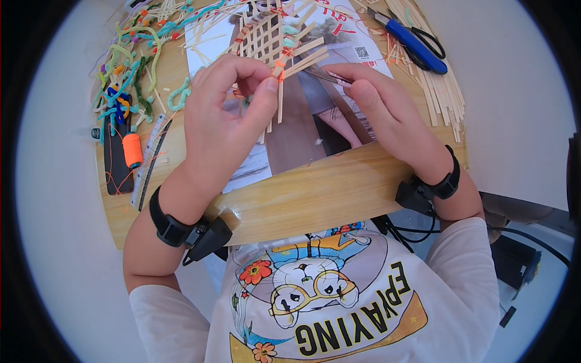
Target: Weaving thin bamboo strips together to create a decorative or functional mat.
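Note:
A small open lattice [261,40] woven from pale flat bamboo strips lies at the far middle, its edges wrapped in orange and coloured thread. My left hand [224,115] pinches its near right corner between thumb and forefinger, where orange thread [281,65] binds the strips. Loose strip ends [307,57] stick out to the right of that corner. In my right hand [387,112] is a slim metal tool [330,75], its tips pointing left toward those ends. Tweezers or small snips, I cannot tell which. The fingertips of my left hand partly cover the lattice.
Beneath the work lies a printed poster [290,145] on the wooden table [315,187]. Blue-handled pliers [414,45] rest on bamboo strips [445,100] at the right. Leftward are tangled pipe cleaners [124,57], an orange thread spool [132,150], a ruler [148,151] and a black phone-like slab [115,169].

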A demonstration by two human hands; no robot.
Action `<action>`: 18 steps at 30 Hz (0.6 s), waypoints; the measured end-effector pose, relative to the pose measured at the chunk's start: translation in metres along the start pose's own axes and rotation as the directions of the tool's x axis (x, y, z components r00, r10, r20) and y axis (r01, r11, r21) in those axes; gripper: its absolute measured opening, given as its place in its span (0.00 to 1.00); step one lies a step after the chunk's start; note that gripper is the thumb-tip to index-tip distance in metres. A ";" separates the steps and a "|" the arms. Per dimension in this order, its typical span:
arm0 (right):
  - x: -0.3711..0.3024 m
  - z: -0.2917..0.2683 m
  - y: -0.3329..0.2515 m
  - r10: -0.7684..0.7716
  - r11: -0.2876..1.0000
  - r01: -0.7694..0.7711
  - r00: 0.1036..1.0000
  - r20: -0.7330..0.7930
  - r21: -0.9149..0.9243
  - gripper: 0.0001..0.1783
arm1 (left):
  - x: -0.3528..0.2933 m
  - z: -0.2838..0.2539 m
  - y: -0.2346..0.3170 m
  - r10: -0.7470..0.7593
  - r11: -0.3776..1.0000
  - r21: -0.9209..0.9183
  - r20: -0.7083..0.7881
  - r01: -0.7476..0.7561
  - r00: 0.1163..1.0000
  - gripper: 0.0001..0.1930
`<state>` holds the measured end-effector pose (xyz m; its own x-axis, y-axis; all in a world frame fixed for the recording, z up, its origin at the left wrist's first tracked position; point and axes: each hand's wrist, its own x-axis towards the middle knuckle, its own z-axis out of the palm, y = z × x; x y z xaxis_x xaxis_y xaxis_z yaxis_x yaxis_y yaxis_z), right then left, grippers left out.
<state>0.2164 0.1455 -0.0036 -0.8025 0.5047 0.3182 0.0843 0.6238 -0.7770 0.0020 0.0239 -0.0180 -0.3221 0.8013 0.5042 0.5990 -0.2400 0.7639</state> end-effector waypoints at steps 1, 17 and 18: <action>-0.001 0.001 0.000 0.032 0.999 -0.032 0.999 0.024 0.000 0.24 | 0.000 0.000 0.000 0.001 1.000 0.003 0.001 -0.001 1.000 0.04; 0.001 0.003 0.000 0.103 0.989 -0.103 0.995 0.002 0.105 0.21 | -0.001 0.002 -0.002 -0.015 1.000 0.008 -0.001 0.015 1.000 0.04; 0.001 0.004 0.001 0.067 0.997 -0.065 0.997 -0.035 0.051 0.19 | -0.001 0.002 -0.002 -0.014 1.000 0.008 -0.001 0.014 1.000 0.04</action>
<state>0.2131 0.1445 -0.0060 -0.7739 0.5659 0.2843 0.1061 0.5584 -0.8227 0.0027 0.0250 -0.0211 -0.3311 0.8038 0.4943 0.6005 -0.2246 0.7674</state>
